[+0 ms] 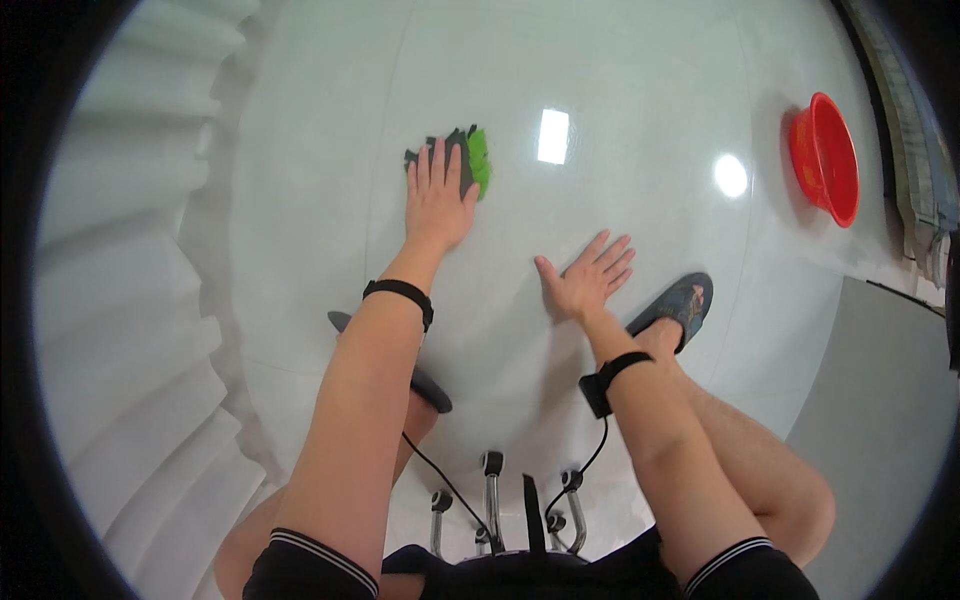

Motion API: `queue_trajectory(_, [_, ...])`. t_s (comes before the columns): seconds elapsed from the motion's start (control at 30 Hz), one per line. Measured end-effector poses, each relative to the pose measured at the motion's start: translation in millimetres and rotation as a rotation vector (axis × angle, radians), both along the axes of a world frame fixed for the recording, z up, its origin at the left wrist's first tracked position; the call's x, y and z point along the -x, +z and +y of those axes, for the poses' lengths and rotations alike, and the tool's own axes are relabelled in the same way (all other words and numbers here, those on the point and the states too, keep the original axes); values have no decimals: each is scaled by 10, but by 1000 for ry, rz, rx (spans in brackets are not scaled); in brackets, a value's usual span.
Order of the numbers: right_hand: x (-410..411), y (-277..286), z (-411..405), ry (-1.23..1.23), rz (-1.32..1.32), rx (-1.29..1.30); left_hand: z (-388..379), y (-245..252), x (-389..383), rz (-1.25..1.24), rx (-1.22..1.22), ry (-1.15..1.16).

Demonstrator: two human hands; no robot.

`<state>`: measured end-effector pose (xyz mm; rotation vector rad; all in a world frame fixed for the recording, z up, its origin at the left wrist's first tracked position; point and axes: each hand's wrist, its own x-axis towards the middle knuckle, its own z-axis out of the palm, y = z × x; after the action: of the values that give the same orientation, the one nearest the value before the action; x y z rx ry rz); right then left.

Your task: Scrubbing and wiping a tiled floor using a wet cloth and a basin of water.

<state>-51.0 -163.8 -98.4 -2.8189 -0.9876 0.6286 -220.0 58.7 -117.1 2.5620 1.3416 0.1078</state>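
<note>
Fingers spread a little, my left hand point(439, 199) lies palm down on a grey and green cloth point(480, 163) on the glossy tiled floor point(637, 67). The cloth is crumpled, with its green part showing to the right of the fingers. To the right and nearer my body, my right hand point(589, 277) has its fingers apart and its palm towards the floor, with nothing seen in it. Whether its palm rests on the floor is hard to tell. A black strap is around each forearm.
A red plastic basin point(823, 160) stands on the floor at the right. White curtains point(135, 300) hang along the left side. My slippered foot point(679, 307) is beside my right hand. Chrome chair legs with casters point(492, 487) are below, near black cables. A grey panel point(862, 420) is at lower right.
</note>
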Motion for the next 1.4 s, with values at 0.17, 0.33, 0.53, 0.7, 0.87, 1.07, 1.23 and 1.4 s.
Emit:
queue_trajectory(0.17, [-120,255,45,26,138,276,-938,-7,-20,37,25,-93])
queue_trajectory(0.33, [-355,192,-68,24,115,288,-1821,115,101,73,197,-312])
queue_trajectory(0.53, [-436,178,-204,44,181,270,-1393,-43,-38,117,119,-417])
queue_trajectory(0.7, [-496,384,-114,48,277,256,-745,-36,-600,85,60,-208])
queue_trajectory(0.87, [-599,488,-110,60,280,241,-643,-2,-1067,118,69,-84])
queue_trajectory(1.07, [-653,575,-82,24,279,268,-1330,134,-480,93,164,-371])
queue_trajectory(1.23, [-507,505,-8,25,256,217,-1580,140,-51,89,201,-368])
queue_trajectory(1.4, [-569,-22,-336,-37,-30,-118,-1585,37,-553,-59,206,-169])
